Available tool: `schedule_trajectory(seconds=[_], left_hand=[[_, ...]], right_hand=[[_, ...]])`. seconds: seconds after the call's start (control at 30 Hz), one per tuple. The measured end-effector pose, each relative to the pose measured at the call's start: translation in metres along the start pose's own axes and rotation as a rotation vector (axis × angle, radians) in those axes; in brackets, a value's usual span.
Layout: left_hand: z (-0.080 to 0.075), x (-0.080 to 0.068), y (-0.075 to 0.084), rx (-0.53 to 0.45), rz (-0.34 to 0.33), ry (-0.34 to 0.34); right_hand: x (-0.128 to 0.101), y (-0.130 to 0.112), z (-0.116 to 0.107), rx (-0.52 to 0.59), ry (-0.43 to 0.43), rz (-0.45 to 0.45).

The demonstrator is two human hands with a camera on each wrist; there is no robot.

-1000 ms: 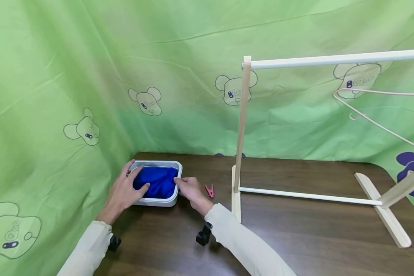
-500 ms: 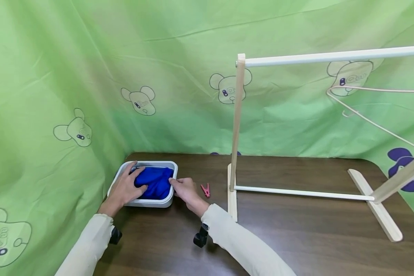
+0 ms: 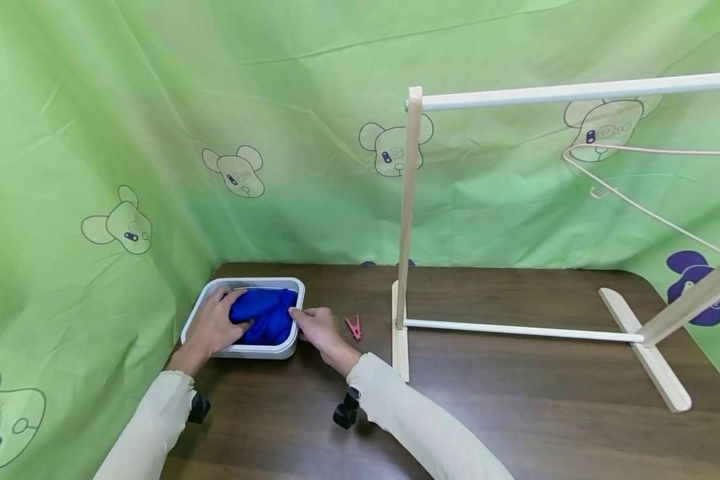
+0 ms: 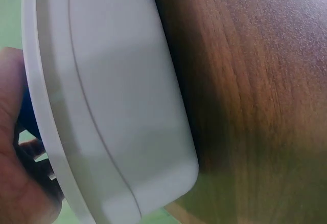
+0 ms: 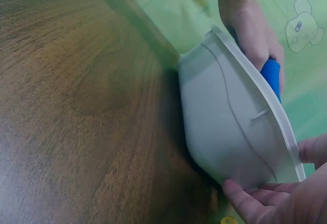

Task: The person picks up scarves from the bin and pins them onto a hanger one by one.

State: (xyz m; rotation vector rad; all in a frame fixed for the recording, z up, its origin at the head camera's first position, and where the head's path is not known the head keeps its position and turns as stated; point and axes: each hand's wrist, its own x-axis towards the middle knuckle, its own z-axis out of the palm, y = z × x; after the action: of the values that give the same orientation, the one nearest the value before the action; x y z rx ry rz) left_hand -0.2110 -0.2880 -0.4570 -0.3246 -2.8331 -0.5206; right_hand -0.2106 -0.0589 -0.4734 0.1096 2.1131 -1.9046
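A white plastic tub (image 3: 258, 353) stands at the left of the brown table with a crumpled blue cloth (image 3: 267, 313) inside. My left hand (image 3: 213, 327) reaches over the tub's left side and grips the cloth between thumb and fingers. In the left wrist view the tub's outer wall (image 4: 122, 91) hides most of that hand. My right hand (image 3: 324, 333) holds the tub's right end, thumb over the rim and fingers against the outside, as the right wrist view shows. Just right of this hand lies a pink clothespin (image 3: 354, 328).
A wooden rack (image 3: 407, 213) with white bars fills the right side of the table (image 3: 516, 407). A pale wire hanger (image 3: 642, 210) is partly in view near it. Green printed curtain (image 3: 312, 200) encloses the back and left.
The head view has turned slightly right, so everything shifts left. The left hand's fingers have drawn together on the cloth, which bunches a little more. The right hand keeps its hold.
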Motion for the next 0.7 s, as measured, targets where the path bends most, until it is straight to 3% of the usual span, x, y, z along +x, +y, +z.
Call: schedule_trajectory(seconds=[0.27, 0.33, 0.5, 0.7], left_hand=[[-0.0033, -0.0013, -0.0004, -0.026, -0.032, 0.011], [-0.0019, -0.0011, -0.0021, -0.025, -0.015, 0.030], [0.0001, -0.0041, -0.0045, 0.053, 0.055, 0.077], [0.0004, -0.0080, -0.0021, 0.136, 0.061, 0.115]], right_hand=[[-0.0006, -0.0001, -0.0002, 0.002, 0.002, -0.003], [-0.0005, 0.0002, -0.0006, 0.008, 0.003, -0.005], [-0.0005, 0.0012, -0.0007, 0.014, 0.007, -0.007], [-0.0008, 0.0028, -0.0003, -0.010, 0.013, -0.010]])
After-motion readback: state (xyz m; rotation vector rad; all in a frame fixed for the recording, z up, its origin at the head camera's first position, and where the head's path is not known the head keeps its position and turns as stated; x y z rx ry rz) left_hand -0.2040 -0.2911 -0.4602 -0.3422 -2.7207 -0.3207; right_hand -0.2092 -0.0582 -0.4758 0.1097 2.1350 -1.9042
